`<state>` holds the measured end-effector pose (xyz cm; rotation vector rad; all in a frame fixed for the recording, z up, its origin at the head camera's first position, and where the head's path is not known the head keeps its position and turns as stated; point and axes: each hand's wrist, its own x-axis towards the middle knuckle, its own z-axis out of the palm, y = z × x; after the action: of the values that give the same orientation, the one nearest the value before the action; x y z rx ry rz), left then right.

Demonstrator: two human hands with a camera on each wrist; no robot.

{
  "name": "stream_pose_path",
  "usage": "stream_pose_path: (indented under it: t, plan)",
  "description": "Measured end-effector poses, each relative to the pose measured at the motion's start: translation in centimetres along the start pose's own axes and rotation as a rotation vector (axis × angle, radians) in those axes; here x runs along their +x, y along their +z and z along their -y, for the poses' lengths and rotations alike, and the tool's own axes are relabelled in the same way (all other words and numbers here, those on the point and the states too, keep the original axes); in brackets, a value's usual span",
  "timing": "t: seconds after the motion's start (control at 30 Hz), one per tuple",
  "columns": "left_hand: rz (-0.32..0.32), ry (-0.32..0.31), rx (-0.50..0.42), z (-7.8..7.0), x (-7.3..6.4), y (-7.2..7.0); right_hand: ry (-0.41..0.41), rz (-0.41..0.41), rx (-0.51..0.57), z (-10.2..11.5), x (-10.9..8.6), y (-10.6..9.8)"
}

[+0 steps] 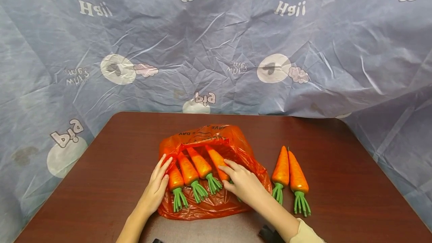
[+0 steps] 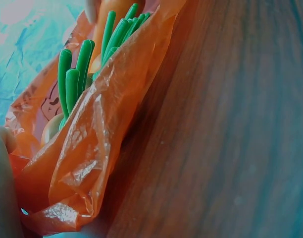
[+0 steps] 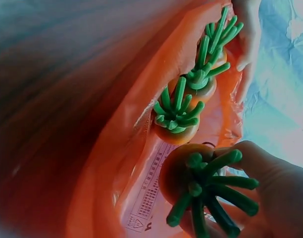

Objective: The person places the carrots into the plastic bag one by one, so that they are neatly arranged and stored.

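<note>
An orange-red plastic bag lies on the table with its mouth toward me. Several carrots with green stalks lie side by side in it, tips pointing inward. At the bag's left rim, my left hand holds the plastic beside the leftmost carrot. My right hand grips the rightmost carrot in the mouth of the bag; its green stalks stick out past the fingers in the right wrist view. The left wrist view shows the bag's near wall raised, stalks poking over it.
Two more carrots lie together on the brown table right of the bag, near my right forearm. A wrinkled blue-grey printed cloth hangs behind the table. Dark objects show at the near edge.
</note>
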<state>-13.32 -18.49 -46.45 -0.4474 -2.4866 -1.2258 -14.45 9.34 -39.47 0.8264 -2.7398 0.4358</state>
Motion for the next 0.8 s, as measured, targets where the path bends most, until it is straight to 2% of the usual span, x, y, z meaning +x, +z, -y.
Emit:
stream_pose_path:
  t: [0.33,0.57,0.8]
  plan:
    - [0.001,-0.005,0.007,0.0,0.0,0.0,0.118,0.077,0.051,0.3,2.2,1.7]
    - [0.002,-0.009,0.008,0.0,0.0,0.0,0.163,0.085,0.070,0.3,3.8,2.4]
    - [0.004,-0.012,0.006,0.1,0.0,0.0,0.198,0.094,0.072,0.2,4.4,3.1]
